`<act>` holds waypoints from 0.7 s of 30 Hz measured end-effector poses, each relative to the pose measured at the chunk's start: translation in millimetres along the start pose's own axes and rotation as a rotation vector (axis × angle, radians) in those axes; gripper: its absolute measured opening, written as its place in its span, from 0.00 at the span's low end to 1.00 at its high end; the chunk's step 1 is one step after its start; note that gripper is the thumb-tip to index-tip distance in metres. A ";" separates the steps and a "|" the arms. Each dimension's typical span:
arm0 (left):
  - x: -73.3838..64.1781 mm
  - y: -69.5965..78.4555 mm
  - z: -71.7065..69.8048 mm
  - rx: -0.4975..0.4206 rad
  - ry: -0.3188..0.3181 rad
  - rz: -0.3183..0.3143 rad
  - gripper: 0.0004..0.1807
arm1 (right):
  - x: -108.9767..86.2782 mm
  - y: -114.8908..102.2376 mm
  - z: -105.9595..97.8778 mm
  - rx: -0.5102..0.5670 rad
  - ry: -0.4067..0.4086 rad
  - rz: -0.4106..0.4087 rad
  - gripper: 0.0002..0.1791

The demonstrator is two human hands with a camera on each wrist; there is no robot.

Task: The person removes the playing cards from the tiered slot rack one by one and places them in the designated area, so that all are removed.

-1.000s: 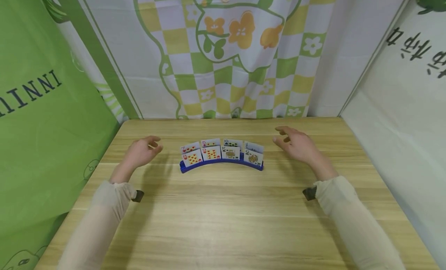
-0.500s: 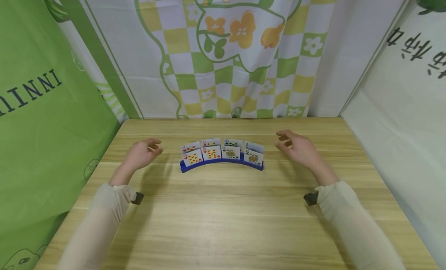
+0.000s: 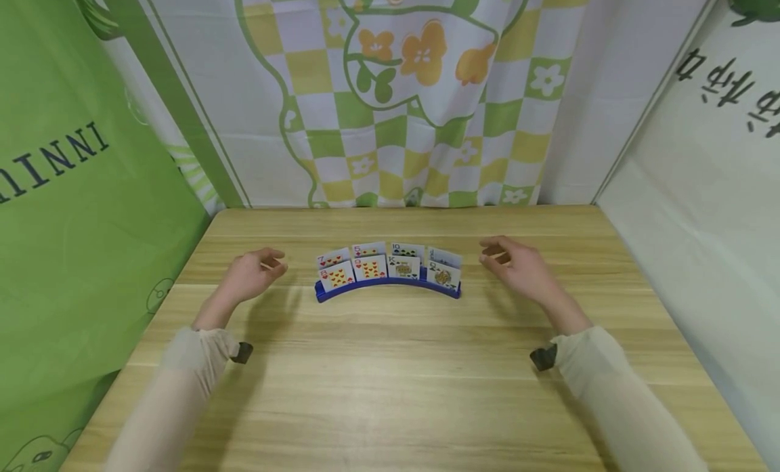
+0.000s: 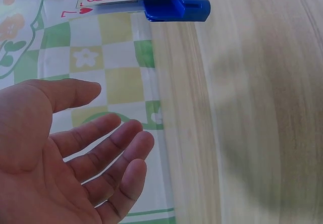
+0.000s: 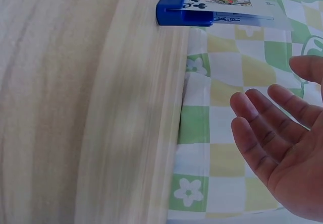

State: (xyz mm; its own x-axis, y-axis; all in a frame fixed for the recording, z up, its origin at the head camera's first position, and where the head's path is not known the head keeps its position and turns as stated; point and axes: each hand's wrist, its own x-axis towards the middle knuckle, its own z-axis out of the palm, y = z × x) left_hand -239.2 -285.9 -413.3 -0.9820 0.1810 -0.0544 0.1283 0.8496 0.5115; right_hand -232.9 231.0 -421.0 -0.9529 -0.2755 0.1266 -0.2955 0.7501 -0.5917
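Note:
A curved blue card holder (image 3: 388, 282) stands on the table, with playing cards upright in a front and a back row. In front are the eight of hearts (image 3: 337, 276), a red nine (image 3: 370, 268), a king (image 3: 403, 268) and the queen of clubs (image 3: 443, 276). Behind them show a seven of hearts (image 3: 333, 258), a red five, a black ten (image 3: 407, 249) and a card partly hidden. My left hand (image 3: 252, 275) hovers left of the holder, fingers loosely bent, holding nothing. To its right hovers my right hand (image 3: 518, 269), likewise relaxed and touching nothing.
The wooden table (image 3: 390, 384) reaches back to a checked curtain (image 3: 414, 140). A green cloth (image 3: 79, 221) hangs at the left and a white one (image 3: 701, 208) at the right. Dark devices show at both cuffs.
Both hands have drifted slightly back toward the near side of the table. The card holder and its cards have stayed in place.

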 end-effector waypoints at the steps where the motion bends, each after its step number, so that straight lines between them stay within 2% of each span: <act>1: -0.6 0.3 0.5 -0.005 -0.001 0.002 0.23 | -0.7 0.2 0.6 0.001 0.002 0.002 0.24; 13: -2.1 -7.0 9.3 -0.054 -0.022 -0.018 0.23 | -9.5 0.1 9.4 0.054 0.012 0.018 0.22; 21: -2.3 -8.8 16.7 -0.119 -0.037 -0.027 0.24 | -11.9 -3.5 14.8 0.066 0.056 0.008 0.19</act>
State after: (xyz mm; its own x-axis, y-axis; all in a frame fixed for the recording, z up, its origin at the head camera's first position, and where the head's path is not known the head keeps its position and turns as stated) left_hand -235.8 -285.5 -432.0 -0.9787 0.1794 -0.0999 0.0829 0.7902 0.6072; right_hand -219.6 222.8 -432.3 -0.9581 -0.2345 0.1647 -0.2845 0.7100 -0.6441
